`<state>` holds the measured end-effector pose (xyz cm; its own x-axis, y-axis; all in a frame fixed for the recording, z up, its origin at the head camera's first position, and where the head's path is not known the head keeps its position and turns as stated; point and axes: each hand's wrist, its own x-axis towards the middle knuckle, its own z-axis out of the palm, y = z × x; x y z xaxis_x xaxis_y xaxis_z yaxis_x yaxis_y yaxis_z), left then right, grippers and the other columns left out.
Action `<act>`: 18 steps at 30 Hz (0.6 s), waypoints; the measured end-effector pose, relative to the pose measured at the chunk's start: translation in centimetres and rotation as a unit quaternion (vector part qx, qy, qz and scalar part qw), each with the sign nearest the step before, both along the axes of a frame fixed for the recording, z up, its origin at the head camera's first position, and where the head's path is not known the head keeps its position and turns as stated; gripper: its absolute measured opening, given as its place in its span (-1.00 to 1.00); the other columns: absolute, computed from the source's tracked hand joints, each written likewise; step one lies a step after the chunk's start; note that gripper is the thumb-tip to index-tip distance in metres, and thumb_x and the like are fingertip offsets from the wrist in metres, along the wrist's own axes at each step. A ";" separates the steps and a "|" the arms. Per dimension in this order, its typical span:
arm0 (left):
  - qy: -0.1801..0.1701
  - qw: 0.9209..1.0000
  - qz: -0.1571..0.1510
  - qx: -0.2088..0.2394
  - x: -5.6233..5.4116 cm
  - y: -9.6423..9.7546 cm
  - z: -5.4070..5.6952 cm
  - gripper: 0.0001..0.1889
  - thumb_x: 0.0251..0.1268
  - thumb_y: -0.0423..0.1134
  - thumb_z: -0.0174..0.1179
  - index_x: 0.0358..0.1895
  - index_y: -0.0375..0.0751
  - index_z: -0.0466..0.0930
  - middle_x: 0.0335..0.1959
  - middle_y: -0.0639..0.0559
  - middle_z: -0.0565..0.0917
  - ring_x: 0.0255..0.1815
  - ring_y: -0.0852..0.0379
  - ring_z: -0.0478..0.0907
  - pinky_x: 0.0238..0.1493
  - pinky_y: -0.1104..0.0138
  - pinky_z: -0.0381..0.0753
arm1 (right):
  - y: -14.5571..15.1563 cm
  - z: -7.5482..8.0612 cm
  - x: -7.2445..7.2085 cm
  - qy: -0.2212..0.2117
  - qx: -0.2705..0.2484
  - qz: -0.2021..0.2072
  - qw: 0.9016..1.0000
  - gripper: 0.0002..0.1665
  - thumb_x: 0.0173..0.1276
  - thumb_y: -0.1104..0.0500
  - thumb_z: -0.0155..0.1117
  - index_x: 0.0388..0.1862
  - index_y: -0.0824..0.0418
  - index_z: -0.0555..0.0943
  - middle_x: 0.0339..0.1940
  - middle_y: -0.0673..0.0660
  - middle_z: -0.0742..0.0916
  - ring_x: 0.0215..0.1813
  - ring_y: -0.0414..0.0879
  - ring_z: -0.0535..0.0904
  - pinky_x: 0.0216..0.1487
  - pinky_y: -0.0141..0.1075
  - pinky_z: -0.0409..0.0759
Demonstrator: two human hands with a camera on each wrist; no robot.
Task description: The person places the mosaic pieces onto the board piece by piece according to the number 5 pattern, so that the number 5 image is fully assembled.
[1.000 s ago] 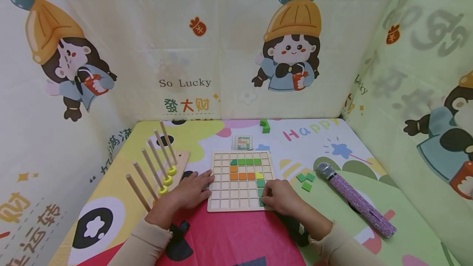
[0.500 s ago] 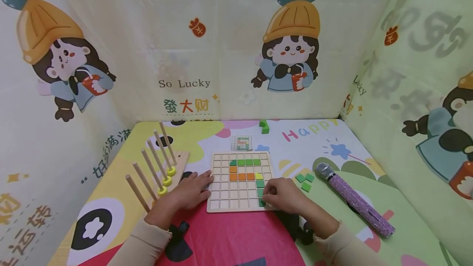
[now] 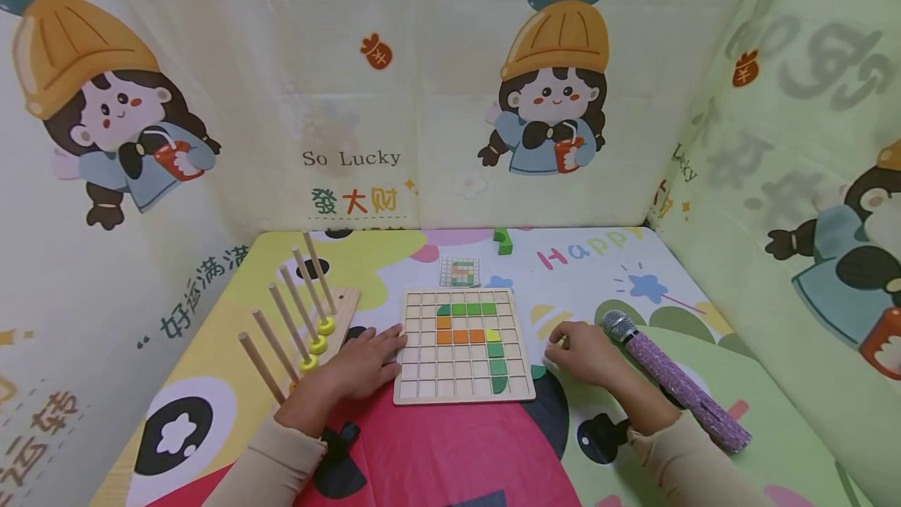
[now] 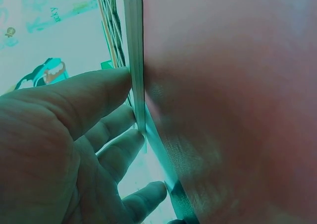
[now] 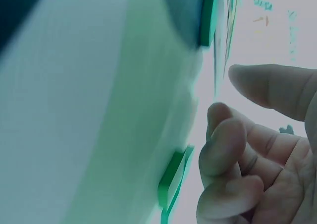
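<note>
A wooden grid board [image 3: 431, 390] lies flat in the head view, with green, orange and yellow tiles forming a pattern in its cells. My left hand [image 3: 364, 362] rests at the board's left side; its fingers [image 4: 99, 92] touch the board's edge in the left wrist view. My right hand [image 3: 587, 352] is right of the board, above the spot with loose green tiles [image 5: 173, 179]. Its thumb and forefinger are apart with nothing visible between them; the other fingers curl loosely. A green piece [image 3: 538, 372] lies beside the board's right edge.
Behind the board lies a small pattern card [image 3: 461, 272], and farther back a green block [image 3: 503, 241]. A wooden peg stand [image 3: 345, 311] with yellow rings [image 3: 318, 345] stands at left. To the right lies a glittery purple microphone [image 3: 686, 382].
My right hand has left the green tiles at the board's lower right and moved right, over the loose tiles. The green piece beside the board is now uncovered. My left hand stays put.
</note>
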<state>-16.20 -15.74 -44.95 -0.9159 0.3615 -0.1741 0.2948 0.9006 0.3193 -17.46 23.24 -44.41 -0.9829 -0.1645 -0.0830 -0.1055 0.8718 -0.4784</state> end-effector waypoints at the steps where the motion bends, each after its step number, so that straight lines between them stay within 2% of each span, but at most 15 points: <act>1: 0.000 1.000 0.001 -0.001 0.0 0.0 0.0 -0.38 0.49 -0.06 0.23 0.55 -0.08 0.39 0.65 -0.08 0.27 0.61 -0.44 0.15 0.55 -0.28 0.18 | 0.4 0.0 -0.2 -0.001 0.008 -0.005 1.000 -0.74 0.36 0.06 0.42 -0.08 0.19 0.73 -0.31 0.06 0.74 -0.34 -0.10 0.55 -0.37 -0.26 0.53; 6: 0.001 1.000 0.000 0.004 0.0 0.0 0.0 -0.39 0.48 -0.09 0.24 0.54 -0.11 0.40 0.64 -0.11 0.29 0.60 -0.45 0.15 0.54 -0.29 0.18 | 1.8 0.2 -0.7 0.012 0.049 -0.017 0.999 -0.63 0.37 0.05 0.42 0.03 0.27 0.71 -0.24 0.15 0.77 -0.26 -0.02 0.62 -0.28 -0.14 0.59; 11: 0.004 1.000 -0.001 0.006 0.0 -0.1 -0.2 -0.41 0.50 -0.09 0.23 0.53 -0.11 0.41 0.63 -0.10 0.29 0.60 -0.45 0.17 0.54 -0.28 0.19 | 2.7 0.2 -0.7 0.017 0.067 -0.027 0.997 -0.56 0.40 0.04 0.39 0.09 0.34 0.68 -0.05 0.31 0.78 -0.09 0.18 0.70 -0.19 0.04 0.66; 14: 0.004 1.000 0.001 0.008 0.1 0.0 -0.1 -0.40 0.49 -0.08 0.24 0.53 -0.10 0.42 0.63 -0.09 0.29 0.60 -0.45 0.16 0.54 -0.28 0.19 | 2.9 0.4 -0.8 0.008 0.073 -0.033 0.997 -0.54 0.41 0.03 0.38 0.10 0.35 0.68 0.02 0.33 0.76 -0.06 0.19 0.69 -0.19 0.05 0.65; 18: 0.002 1.000 0.004 0.009 0.1 -0.1 -0.1 -0.39 0.47 -0.08 0.25 0.53 -0.09 0.41 0.63 -0.09 0.29 0.60 -0.46 0.16 0.54 -0.30 0.18 | 3.0 0.7 -0.9 0.003 0.078 -0.035 0.996 -0.58 0.41 0.05 0.39 0.05 0.36 0.70 -0.03 0.32 0.77 -0.15 0.10 0.67 -0.24 -0.04 0.64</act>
<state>-16.06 -15.81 -45.01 -0.9193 0.3578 -0.1638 0.2895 0.8969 0.3342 -18.36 26.23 -43.71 -0.9921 -0.0812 -0.0954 -0.0447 0.9407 -0.3362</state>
